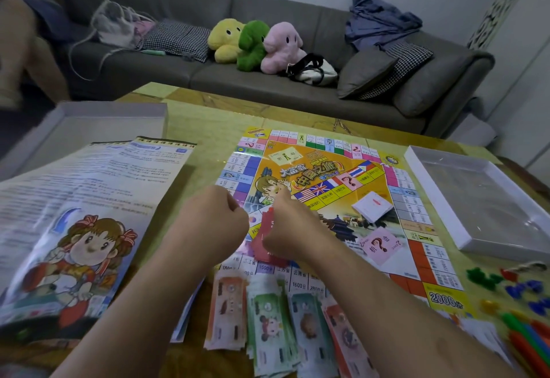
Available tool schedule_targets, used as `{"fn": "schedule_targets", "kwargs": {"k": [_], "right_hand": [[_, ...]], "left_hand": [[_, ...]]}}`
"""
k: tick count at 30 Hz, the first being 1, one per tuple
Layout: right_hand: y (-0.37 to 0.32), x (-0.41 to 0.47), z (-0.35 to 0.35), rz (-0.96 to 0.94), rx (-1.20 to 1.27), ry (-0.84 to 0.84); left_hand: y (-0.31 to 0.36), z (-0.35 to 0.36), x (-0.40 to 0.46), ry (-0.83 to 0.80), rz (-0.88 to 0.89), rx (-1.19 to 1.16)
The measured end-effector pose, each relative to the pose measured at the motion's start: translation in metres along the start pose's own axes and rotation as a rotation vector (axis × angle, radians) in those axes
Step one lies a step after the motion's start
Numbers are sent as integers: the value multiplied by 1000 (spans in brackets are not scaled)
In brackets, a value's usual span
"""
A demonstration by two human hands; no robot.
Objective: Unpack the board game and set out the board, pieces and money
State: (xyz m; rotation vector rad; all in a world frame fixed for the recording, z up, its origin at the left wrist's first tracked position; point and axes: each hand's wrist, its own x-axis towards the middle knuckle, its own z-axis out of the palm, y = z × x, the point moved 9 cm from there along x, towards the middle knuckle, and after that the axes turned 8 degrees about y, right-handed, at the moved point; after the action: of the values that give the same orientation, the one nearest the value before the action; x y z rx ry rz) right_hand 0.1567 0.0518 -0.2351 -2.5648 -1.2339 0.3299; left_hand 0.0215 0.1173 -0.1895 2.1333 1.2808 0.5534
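The colourful game board point(351, 193) lies unfolded on the table. Over its near-left part my left hand point(215, 217) and my right hand point(290, 222) together grip a red stack of cards point(268, 237), fingers curled round it. A white card deck point(372, 206) rests on the board to the right. Several piles of paper money point(273, 321) lie in a row along the board's near edge, under my forearms. Small green, blue, red and yellow plastic pieces point(512, 288) are scattered at the right.
A printed rules sheet with a cartoon girl point(89, 214) covers the table's left, partly over the grey box lid point(98, 121). A clear plastic tray point(482, 196) sits at the right. Beyond the table is a grey sofa point(268, 80) with plush toys, cushions and bags.
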Motion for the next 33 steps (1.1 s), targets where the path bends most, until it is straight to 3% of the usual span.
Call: {"fn": "schedule_targets", "kwargs": {"k": [12, 17, 19, 22, 24, 28, 33], "right_hand": [[10, 8, -5, 13, 193, -67], [22, 3, -55, 57, 508, -70], [21, -6, -74, 17, 603, -53], [9, -28, -80, -91, 733, -130], [4, -41, -77, -151, 699, -114], [15, -66, -88, -260, 393, 138], [29, -109, -76, -351, 270, 153]], "left_hand": [[0, 6, 4, -22, 6, -40], [3, 5, 10, -44, -34, -339], [7, 17, 7, -176, -139, -561], [30, 58, -23, -629, -337, -888], [48, 71, -42, -791, -337, -956], [47, 81, -45, -639, -310, -906], [53, 102, -50, -642, -252, -845]]}}
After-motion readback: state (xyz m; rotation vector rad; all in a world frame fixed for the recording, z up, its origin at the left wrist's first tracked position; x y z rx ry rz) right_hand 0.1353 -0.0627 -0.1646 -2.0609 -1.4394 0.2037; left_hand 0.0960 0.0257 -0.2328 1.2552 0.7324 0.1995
